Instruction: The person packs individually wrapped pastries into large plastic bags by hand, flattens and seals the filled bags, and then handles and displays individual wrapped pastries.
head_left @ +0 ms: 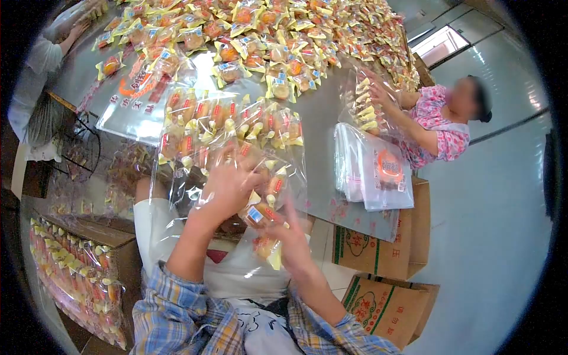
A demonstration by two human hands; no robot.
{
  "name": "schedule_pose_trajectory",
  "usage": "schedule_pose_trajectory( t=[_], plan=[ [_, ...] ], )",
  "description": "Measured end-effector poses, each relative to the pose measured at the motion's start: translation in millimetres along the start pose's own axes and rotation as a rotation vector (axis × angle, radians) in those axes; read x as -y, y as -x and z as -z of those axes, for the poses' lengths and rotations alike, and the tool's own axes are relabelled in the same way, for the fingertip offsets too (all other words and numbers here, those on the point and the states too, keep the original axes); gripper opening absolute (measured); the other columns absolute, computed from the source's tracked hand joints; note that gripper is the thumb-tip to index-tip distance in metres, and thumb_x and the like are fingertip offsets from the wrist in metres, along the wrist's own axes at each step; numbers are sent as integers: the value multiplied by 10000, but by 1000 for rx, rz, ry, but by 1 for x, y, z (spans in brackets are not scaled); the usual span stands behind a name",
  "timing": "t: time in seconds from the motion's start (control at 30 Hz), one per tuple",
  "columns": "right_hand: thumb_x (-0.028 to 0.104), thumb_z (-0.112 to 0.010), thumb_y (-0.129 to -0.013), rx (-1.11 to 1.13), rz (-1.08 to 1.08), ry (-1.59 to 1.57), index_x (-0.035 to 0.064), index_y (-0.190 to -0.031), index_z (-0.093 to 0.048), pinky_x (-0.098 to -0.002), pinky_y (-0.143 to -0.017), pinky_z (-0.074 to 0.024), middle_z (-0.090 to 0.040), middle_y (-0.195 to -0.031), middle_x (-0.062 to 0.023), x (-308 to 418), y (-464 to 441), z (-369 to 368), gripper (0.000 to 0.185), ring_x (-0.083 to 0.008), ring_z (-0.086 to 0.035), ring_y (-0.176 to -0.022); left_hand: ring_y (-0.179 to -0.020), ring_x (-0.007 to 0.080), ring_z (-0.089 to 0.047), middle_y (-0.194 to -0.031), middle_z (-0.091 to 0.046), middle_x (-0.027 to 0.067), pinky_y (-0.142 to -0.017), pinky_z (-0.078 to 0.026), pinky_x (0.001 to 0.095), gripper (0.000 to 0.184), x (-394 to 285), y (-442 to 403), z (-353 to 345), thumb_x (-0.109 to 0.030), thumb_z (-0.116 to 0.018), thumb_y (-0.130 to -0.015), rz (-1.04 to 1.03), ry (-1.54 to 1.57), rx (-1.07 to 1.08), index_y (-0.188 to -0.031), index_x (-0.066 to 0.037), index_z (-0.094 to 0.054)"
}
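Observation:
A large clear plastic bag (pixel 155 177) lies at the table's near edge, with rows of individually wrapped small cakes (pixel 189 106) inside. My left hand (pixel 234 183) is at the near part of the bag, its fingers bent over wrapped cakes; film partly covers them. Close beside it on the right, lower down, my right hand (pixel 290 239) grips a wrapped cake (pixel 260 216) in yellow-edged film with a blue-and-white label. Another wrapped cake (pixel 273 186) shows just above, between the hands and the rows.
Loose wrapped cakes (pixel 284 35) are heaped across the table's far side. Flat printed bags (pixel 376 168) are stacked at right, near a co-worker (pixel 441 118) handling a filled bag (pixel 364 103). Cardboard boxes (pixel 378 307) stand below. Filled bags (pixel 77 278) sit at lower left; another person (pixel 38 83) is at far left.

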State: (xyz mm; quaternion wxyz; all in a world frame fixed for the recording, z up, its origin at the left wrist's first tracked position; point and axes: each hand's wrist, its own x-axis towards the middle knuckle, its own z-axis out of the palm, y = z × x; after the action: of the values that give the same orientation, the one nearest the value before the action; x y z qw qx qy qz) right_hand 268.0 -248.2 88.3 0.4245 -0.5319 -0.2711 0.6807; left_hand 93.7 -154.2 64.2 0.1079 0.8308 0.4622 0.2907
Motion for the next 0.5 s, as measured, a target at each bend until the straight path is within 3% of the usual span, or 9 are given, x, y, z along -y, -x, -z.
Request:
schedule_pose_trajectory(
  t=[0.07,0.17,0.3,0.43,0.5],
  plan=[
    [-30,-566,-780,44,-48,42,50,-1622,-6,-395,-861,-568,-519,-1417,-241,-5,-11,14,1014,-360,-618,-1216,-1115,236,-631,-1071,-695,32,-1122,-319,549,409,-1,-2,12,-155,-754,-754,-33,31,54,-1153,-245,-744],
    [18,-549,-741,22,-72,-16,39,-1620,2,-377,-828,-574,-540,-1392,-245,-3,-19,18,1038,-347,-645,-1165,-1084,242,-640,-1039,-688,27,-1095,-328,560,483,-4,0,15,-145,-753,-759,-49,176,-38,-1227,-258,-717],
    [65,-547,-746,52,-69,197,44,-1626,-70,-372,-792,-579,-580,-1335,-224,-3,-22,23,1001,-305,-671,-1022,-1074,242,-626,-1077,-662,31,-1074,-350,562,514,-2,3,18,-101,-717,-784,-134,16,24,-1265,-282,-699],
    [71,-545,-753,81,-21,273,64,-1631,-89,-378,-785,-582,-577,-1335,-219,1,-19,22,989,-296,-666,-1015,-1093,226,-606,-1041,-614,14,-1158,-304,583,490,-2,5,7,-60,-642,-831,-195,-40,-14,-1252,-306,-685],
    [65,-537,-759,107,-10,293,82,-1635,-85,-381,-782,-583,-567,-1349,-220,-2,-23,29,986,-291,-665,-1020,-1165,274,-595,-1037,-598,40,-1172,-307,607,330,-1,6,8,-118,-630,-844,-172,-16,14,-1150,-237,-671]
  ],
)
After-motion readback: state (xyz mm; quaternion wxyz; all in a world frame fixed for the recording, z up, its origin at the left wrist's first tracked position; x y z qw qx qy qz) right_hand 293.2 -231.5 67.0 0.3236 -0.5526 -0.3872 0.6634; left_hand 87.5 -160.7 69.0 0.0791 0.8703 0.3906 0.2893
